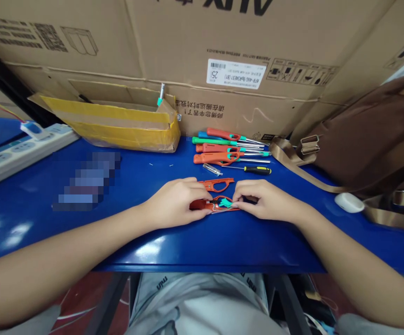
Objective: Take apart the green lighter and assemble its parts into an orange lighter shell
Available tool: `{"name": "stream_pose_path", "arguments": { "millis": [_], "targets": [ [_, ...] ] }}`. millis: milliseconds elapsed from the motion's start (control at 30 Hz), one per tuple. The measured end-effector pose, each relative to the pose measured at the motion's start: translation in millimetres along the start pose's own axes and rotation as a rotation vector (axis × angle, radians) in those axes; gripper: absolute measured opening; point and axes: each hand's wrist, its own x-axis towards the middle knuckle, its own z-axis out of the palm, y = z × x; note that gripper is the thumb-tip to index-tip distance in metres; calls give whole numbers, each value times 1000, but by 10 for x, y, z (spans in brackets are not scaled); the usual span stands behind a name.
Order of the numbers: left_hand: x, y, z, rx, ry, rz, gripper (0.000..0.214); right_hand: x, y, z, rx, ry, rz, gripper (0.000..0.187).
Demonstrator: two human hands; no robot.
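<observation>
An opened orange lighter casing half (199, 204) lies on the blue table in front of me. My left hand (176, 202) is closed around its left end, thumb on the near edge and fingers on the far one. Inside the casing sits a green trigger (225, 203), with dark and thin wire-like parts beside it. My right hand (266, 197) pinches at the right end of that trigger, thumb against the index finger; the fingertips partly hide it. Just beyond, the other orange casing half (209, 184), with its finger loop, lies partly behind my left fingers.
Several long-necked lighters (216, 148) lie behind, beside a clear small tube (212, 169) and a yellow-black screwdriver (258, 170). A taped cardboard box (125, 125) and power strip (23, 149) stand left. Right are a strap (303, 172), white oval object (349, 202) and brown bag (369, 135).
</observation>
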Motion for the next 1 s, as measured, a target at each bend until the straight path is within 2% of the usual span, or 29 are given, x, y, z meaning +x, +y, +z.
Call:
{"name": "stream_pose_path", "arguments": {
  "millis": [267, 600, 867, 1000],
  "targets": [
    [13, -14, 10, -29, 14, -2, 20, -9, -77, 60, -106, 9, 3, 13],
    [4, -30, 38, -46, 30, 3, 20, -3, -52, 53, -121, -25, 22, 11],
    [13, -25, 51, -73, 28, -36, 21, 26, -48, 103, -101, 6, -19, 14],
    [19, -17, 51, -108, 17, -61, 21, 33, -68, 116, -163, -9, -14, 13]
  ]
}}
